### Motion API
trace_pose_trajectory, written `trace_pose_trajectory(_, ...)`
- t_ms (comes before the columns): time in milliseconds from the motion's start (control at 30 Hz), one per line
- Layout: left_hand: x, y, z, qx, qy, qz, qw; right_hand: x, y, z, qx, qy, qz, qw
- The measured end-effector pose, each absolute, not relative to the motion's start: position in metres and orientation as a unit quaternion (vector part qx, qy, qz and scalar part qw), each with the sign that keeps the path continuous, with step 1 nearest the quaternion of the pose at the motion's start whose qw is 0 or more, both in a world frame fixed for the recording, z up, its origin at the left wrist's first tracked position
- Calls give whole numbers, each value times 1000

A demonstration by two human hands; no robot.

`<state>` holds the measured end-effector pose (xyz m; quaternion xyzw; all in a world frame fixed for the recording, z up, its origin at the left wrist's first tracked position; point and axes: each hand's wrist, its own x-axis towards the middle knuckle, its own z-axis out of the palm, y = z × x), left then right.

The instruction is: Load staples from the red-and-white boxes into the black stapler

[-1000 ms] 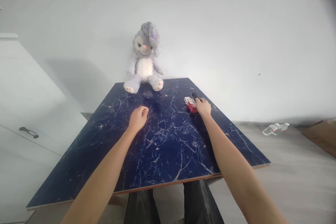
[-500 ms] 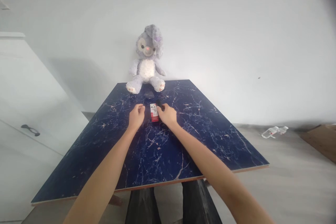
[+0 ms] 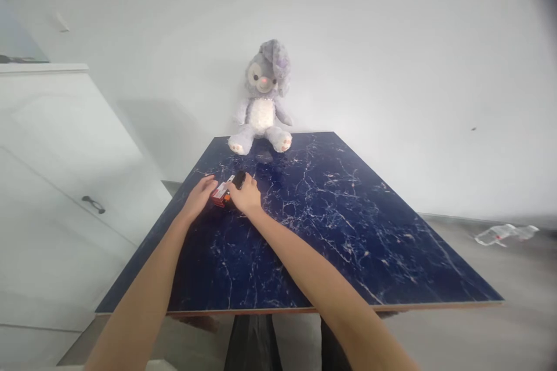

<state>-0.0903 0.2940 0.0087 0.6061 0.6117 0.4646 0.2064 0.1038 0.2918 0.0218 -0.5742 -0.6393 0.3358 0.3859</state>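
A small red and white cardboard box sits at an angle on the blue marbled table, between my two hands. Lying along the box's left side, my left hand has its fingers stretched out; whether they press on it I cannot tell. My right hand is closed around a small black object with an orange part, its thumb reaching toward the box. Much of the black object is hidden under that hand, so its kind is unclear.
A grey-lilac plush toy sits at the table's far edge against the wall. To the left stands a white cabinet with a dark handle. Clear plastic bottles lie on the floor at right.
Both hands have moved left across the table with the box and the black object. The box has turned from straight to slanted. My left fingers have straightened, and the view has swung left.
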Motion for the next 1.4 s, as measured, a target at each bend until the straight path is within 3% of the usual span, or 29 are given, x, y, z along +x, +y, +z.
trace_pose_trajectory(133,-96,287,14,655,591,362,301,126,309,14,-453,-631,505,377)
trace_pose_trajectory(200,-97,285,17,671,590,326,311,141,316,10,-430,-643,509,378)
trace_pose_trajectory(467,-99,284,19,682,591,312,298,180,312,1,-483,-725,291,396)
trace_pose_trajectory(900,-90,277,24,679,596,310,296,182,309,-1,-512,-733,201,400)
trace_pose_trajectory(1100,-91,278,21,656,608,344,285,179,304,-4,-529,-771,111,337)
trace_pose_trajectory(1267,-93,276,25,682,633,310,196,181,297,-1,-537,-783,-1,313)
trace_pose_trajectory(1400,-91,277,26,638,646,395,143,185,296,4,-529,-785,-15,322)
